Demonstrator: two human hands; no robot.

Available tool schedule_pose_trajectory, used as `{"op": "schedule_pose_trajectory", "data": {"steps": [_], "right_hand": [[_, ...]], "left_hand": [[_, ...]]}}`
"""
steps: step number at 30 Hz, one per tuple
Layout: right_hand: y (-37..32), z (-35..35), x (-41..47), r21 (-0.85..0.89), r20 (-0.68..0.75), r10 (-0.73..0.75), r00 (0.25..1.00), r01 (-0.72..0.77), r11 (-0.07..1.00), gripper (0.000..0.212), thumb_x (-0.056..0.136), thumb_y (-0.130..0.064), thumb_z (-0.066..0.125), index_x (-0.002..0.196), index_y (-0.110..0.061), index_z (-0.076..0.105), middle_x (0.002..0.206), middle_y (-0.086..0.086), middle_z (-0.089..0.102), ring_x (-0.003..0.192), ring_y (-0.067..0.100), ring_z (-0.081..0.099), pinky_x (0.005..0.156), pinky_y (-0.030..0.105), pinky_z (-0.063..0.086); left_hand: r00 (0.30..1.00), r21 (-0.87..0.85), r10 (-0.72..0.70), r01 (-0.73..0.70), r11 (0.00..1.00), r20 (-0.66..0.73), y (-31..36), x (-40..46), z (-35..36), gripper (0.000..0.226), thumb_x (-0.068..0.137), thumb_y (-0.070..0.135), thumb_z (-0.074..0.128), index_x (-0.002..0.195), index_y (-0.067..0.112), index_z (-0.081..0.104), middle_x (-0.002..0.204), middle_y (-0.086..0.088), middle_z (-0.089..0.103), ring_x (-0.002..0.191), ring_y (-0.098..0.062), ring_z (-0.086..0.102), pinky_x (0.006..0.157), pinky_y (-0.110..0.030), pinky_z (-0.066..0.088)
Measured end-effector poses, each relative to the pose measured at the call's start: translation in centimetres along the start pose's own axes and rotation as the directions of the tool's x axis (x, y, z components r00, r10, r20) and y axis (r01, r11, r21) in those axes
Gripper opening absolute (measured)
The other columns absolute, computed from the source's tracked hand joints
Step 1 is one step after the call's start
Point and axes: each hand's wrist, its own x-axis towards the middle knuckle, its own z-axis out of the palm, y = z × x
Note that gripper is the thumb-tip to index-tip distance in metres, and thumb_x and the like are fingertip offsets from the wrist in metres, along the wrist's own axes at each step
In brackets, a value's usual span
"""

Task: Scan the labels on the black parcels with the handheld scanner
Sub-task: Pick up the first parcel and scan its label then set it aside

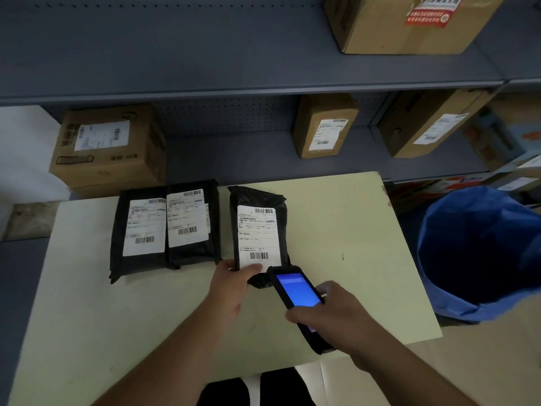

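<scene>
Three black parcels with white labels lie on a pale yellow table [351,259]. Two of them, a left parcel [137,230] and a middle parcel [193,224], sit side by side at the table's back left, touching. A third black parcel [257,230] lies near the middle; my left hand [234,285] grips its near edge, thumb on the label by the lower barcode. My right hand [330,317] holds the black handheld scanner [298,291], its blue screen lit and its top end just below that parcel's near edge.
A blue bag-lined bin [480,253] stands right of the table. Grey shelves [234,86] behind hold cardboard boxes: one at the back left [108,148], two on the right [325,127] [430,124], one above [409,22].
</scene>
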Motion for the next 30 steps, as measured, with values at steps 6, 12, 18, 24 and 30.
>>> {"op": "schedule_pose_trajectory", "data": {"steps": [6,12,18,24,30], "right_hand": [[1.7,-2.2,0.8,0.039,-0.029,0.032,0.999,-0.030,0.999,0.046,0.071,-0.038,0.086,0.105,-0.027,0.057,0.085,0.001,0.076,0.067,0.012,0.066,0.061,0.025,0.052],[3.1,-4.3,1.7,0.091,-0.055,0.064,0.996,-0.059,0.994,0.047,0.070,-0.038,0.086,0.105,-0.026,0.059,0.077,-0.001,0.072,0.063,0.013,0.064,0.059,0.026,0.050],[3.7,-6.7,2.5,0.124,-0.073,0.089,0.993,-0.080,0.989,0.049,0.072,-0.037,0.087,0.108,-0.029,0.055,0.089,0.001,0.073,0.066,0.012,0.067,0.060,0.023,0.052],[4.3,-8.7,3.4,0.139,-0.086,0.109,0.990,-0.097,0.986,0.052,0.071,-0.039,0.086,0.112,-0.030,0.054,0.094,0.000,0.073,0.072,0.012,0.071,0.067,0.025,0.056],[5.2,-10.2,4.4,0.119,-0.093,0.146,0.985,-0.135,0.984,0.060,0.071,-0.042,0.084,0.118,-0.029,0.049,0.097,-0.003,0.073,0.081,0.011,0.074,0.077,0.029,0.060]], "left_hand": [[0.999,0.099,-0.034,0.033,0.995,0.006,-0.4,0.8,3.6,0.028,0.077,0.005,0.085,0.104,0.009,0.079,0.106,-0.010,0.083,0.099,-0.030,0.080,0.101,-0.046,0.059],[0.999,0.147,-0.038,0.034,0.989,0.024,-1.2,2.4,6.7,0.061,0.054,0.026,0.086,0.112,0.007,0.080,0.104,-0.009,0.084,0.098,-0.030,0.080,0.102,-0.049,0.059],[1.000,0.253,-0.028,0.024,0.967,0.012,-0.9,3.9,9.7,0.064,0.052,0.033,0.084,0.112,0.012,0.080,0.104,-0.006,0.083,0.097,-0.027,0.079,0.099,-0.044,0.060],[0.999,0.420,-0.023,0.011,0.908,0.023,-0.2,5.0,12.6,0.039,0.083,0.025,0.078,0.120,0.012,0.079,0.107,-0.007,0.082,0.095,-0.026,0.077,0.092,-0.038,0.060],[0.999,0.446,0.031,-0.023,0.895,-0.011,0.6,5.5,16.1,0.050,0.086,0.020,0.079,0.131,0.020,0.060,0.115,-0.002,0.068,0.107,-0.028,0.068,0.090,-0.035,0.053]]}}
